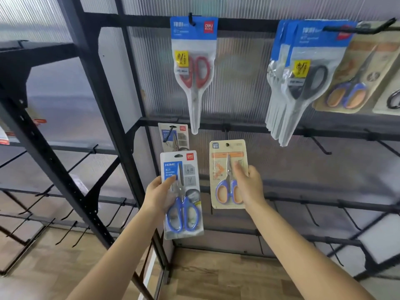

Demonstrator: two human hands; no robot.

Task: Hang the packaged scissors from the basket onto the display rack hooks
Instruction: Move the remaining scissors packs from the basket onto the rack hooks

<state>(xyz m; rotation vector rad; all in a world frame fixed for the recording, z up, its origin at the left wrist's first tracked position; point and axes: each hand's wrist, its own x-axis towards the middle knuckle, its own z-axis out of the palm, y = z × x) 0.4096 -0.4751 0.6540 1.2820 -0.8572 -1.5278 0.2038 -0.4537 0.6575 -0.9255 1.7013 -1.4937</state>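
Note:
My left hand (156, 197) grips a clear pack of blue-handled "HOME" scissors (183, 194) by its left edge, upright, just below a matching pack (174, 136) that hangs on a hook (169, 133). My right hand (249, 187) holds a tan card pack of blue-and-orange scissors (225, 169) by its right edge. That card's hole sits at a hook (226, 137) on the middle bar. The basket is out of view.
On the top bar hang a red-handled scissors pack (194, 68), several black-handled packs (303, 83) and tan card packs (355, 83) at the right. Bare hooks (320, 146) stick out along the lower bars. Another black rack (54, 148) stands to the left over wooden floor.

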